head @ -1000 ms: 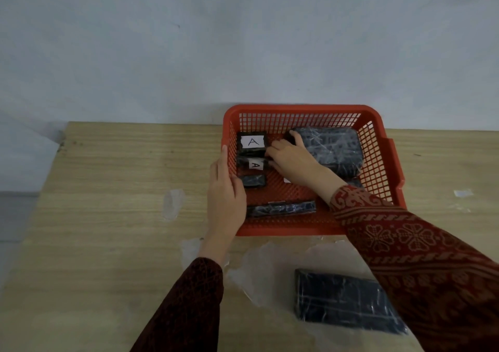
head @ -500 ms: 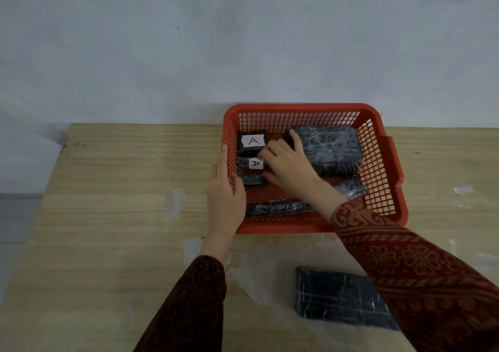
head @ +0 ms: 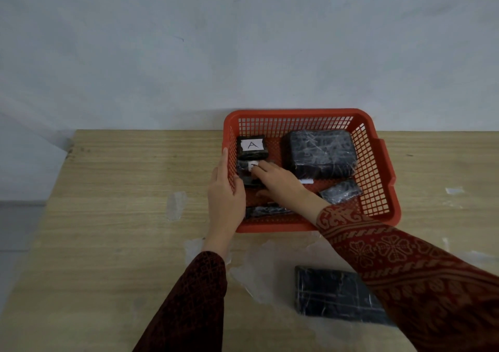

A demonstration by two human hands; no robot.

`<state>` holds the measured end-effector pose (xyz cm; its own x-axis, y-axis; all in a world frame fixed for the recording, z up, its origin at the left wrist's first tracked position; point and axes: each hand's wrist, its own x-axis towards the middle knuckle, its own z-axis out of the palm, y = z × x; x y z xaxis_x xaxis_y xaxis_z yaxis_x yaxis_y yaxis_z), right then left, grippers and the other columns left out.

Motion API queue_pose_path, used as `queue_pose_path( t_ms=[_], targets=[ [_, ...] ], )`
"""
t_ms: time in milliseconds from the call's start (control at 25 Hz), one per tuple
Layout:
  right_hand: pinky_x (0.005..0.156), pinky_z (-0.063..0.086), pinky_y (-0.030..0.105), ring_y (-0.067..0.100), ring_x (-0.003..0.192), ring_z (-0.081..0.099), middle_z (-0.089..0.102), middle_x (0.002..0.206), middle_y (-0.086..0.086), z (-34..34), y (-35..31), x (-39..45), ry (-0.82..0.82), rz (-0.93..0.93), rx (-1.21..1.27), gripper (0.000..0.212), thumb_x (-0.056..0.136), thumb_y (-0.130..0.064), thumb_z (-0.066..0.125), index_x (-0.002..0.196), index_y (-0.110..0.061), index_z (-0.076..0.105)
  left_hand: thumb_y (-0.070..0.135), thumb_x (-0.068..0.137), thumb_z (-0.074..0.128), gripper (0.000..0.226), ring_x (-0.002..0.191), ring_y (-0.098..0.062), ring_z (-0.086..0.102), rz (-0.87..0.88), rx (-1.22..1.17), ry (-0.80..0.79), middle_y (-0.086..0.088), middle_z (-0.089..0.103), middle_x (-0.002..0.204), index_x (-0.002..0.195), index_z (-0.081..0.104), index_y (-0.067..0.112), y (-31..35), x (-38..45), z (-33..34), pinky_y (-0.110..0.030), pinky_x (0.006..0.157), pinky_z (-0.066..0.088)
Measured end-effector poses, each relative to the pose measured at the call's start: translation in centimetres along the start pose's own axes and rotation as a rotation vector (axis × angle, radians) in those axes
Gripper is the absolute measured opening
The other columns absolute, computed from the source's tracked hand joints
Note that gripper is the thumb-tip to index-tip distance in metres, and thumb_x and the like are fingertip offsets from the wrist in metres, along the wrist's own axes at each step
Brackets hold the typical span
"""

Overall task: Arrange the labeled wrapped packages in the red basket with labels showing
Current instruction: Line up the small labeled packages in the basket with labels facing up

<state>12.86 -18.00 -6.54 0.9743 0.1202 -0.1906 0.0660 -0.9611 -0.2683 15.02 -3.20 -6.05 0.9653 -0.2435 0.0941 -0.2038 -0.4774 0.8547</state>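
The red basket [head: 383, 162] sits at the far middle of the wooden table. My left hand [head: 225, 197] grips its left wall, thumb inside. My right hand [head: 278, 184] reaches inside, fingers resting on a small black wrapped package [head: 244, 168] whose white label is partly covered. Behind it lies a small package labelled A [head: 252, 146]. A large wrapped package [head: 321, 153] fills the back right, label not visible. A smaller dark package [head: 340, 192] lies at the right, and a thin one [head: 266, 211] by the front wall.
Another large black wrapped package [head: 334, 296] lies on the table near me, partly under my right sleeve. Clear plastic wrap [head: 259, 265] is spread between it and the basket. Tape scraps [head: 175, 203] mark the tabletop. A grey wall stands right behind the basket.
My right hand slid left and toward me, off the large package, onto the second small labelled package, now partly hiding its label. The left hand kept its hold on the basket wall.
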Motion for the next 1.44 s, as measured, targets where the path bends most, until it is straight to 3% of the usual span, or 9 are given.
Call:
queue_pose_path(
  t_ms=[200, 400, 560, 680, 760, 880, 1040, 1280, 1440],
  targets=[
    [0.074, 0.05, 0.045, 0.035, 0.097, 0.058, 0.057, 0.113, 0.017, -0.3, -0.1, 0.0, 0.022, 0.008, 0.082, 0.038, 0.084, -0.01, 0.064, 0.117, -0.005, 0.048, 0.007, 0.093, 0.046, 0.061, 0.106, 0.023, 0.034, 0.0, -0.02, -0.007, 0.015, 0.039, 0.126, 0.149, 0.026, 0.023, 0.0, 0.0, 0.0, 0.008, 0.087, 0.025],
    [0.063, 0.043, 0.033, 0.024, 0.075, 0.06, 0.066, 0.094, 0.014, -1.2, 0.8, -1.1, 0.085, 0.168, 0.464, 0.02, 0.094, -0.017, 0.051, 0.11, -0.007, 0.058, 0.007, 0.093, 0.046, 0.06, 0.105, 0.021, 0.033, 0.014, -0.028, -0.001, 0.015, 0.04, 0.124, 0.148, 0.027, 0.021, -0.2, 0.1, -0.1, 0.008, 0.083, 0.027],
    [0.068, 0.029, 0.015, 0.014, 0.084, 0.048, 0.055, 0.096, 0.007, -1.4, 1.4, -1.4, 0.177, 0.266, 0.503, 0.026, 0.093, -0.016, 0.055, 0.116, -0.004, 0.06, 0.008, 0.094, 0.046, 0.058, 0.104, 0.026, 0.036, 0.011, -0.043, -0.001, 0.016, 0.039, 0.124, 0.148, 0.028, 0.02, -0.1, 0.0, -0.2, 0.006, 0.085, 0.027],
    [0.073, 0.04, 0.023, 0.022, 0.089, 0.058, 0.064, 0.1, 0.014, -1.2, 0.8, -1.0, 0.174, 0.294, 0.542, 0.021, 0.09, -0.011, 0.06, 0.109, -0.001, 0.059, 0.009, 0.094, 0.046, 0.059, 0.111, 0.015, 0.039, -0.009, -0.06, -0.013, 0.016, 0.04, 0.127, 0.148, 0.027, 0.022, 0.0, 0.1, -0.2, -0.002, 0.092, 0.029],
    [0.082, 0.049, 0.036, 0.03, 0.098, 0.06, 0.065, 0.105, 0.019, -1.0, 0.2, -0.3, 0.14, 0.293, 0.497, 0.018, 0.089, -0.009, 0.06, 0.104, 0.001, 0.06, 0.009, 0.094, 0.046, 0.059, 0.116, 0.007, 0.038, -0.005, -0.057, -0.022, 0.016, 0.04, 0.129, 0.148, 0.026, 0.023, -0.1, 0.0, -0.2, -0.004, 0.094, 0.029],
    [0.094, 0.046, 0.044, 0.034, 0.109, 0.055, 0.058, 0.118, 0.02, -0.6, -0.6, 0.3, 0.115, 0.288, 0.398, 0.024, 0.09, -0.006, 0.055, 0.113, -0.002, 0.06, 0.008, 0.094, 0.046, 0.061, 0.11, 0.018, 0.037, 0.004, -0.056, -0.026, 0.017, 0.039, 0.128, 0.149, 0.026, 0.024, -0.1, 0.1, -0.3, 0.003, 0.089, 0.028],
    [0.085, 0.049, 0.042, 0.032, 0.099, 0.058, 0.055, 0.116, 0.013, -1.4, 0.1, -3.0, 0.164, 0.18, 0.358, 0.031, 0.088, -0.009, 0.056, 0.119, -0.009, 0.056, 0.009, 0.094, 0.047, 0.06, 0.106, 0.028, 0.033, 0.006, -0.061, -0.022, 0.018, 0.039, 0.126, 0.148, 0.027, 0.023, -0.3, 0.0, -0.3, 0.003, 0.089, 0.027],
    [0.096, 0.044, 0.039, 0.026, 0.115, 0.047, 0.049, 0.126, 0.008, -3.3, 7.1, -11.9, -0.015, 0.191, -0.073, 0.058, 0.078, -0.022, 0.072, 0.129, -0.017, 0.045, 0.006, 0.092, 0.048, 0.051, 0.105, 0.001, 0.041, 0.081, 0.027, 0.053, -0.005, 0.048, 0.124, 0.141, 0.039, 0.013, 0.2, -0.1, -0.3, -0.016, 0.093, 0.037],
    [0.096, 0.044, 0.04, 0.029, 0.12, 0.046, 0.049, 0.13, 0.01, -3.6, 9.2, -11.9, -0.131, 0.242, -0.243, 0.066, 0.079, -0.011, 0.068, 0.136, -0.017, 0.037, 0.008, 0.091, 0.048, 0.04, 0.118, -0.018, 0.043, 0.189, 0.126, 0.123, -0.015, 0.048, 0.128, 0.131, 0.049, 0.009, 1.0, -0.7, -0.4, -0.036, 0.103, 0.037]
  ],
)
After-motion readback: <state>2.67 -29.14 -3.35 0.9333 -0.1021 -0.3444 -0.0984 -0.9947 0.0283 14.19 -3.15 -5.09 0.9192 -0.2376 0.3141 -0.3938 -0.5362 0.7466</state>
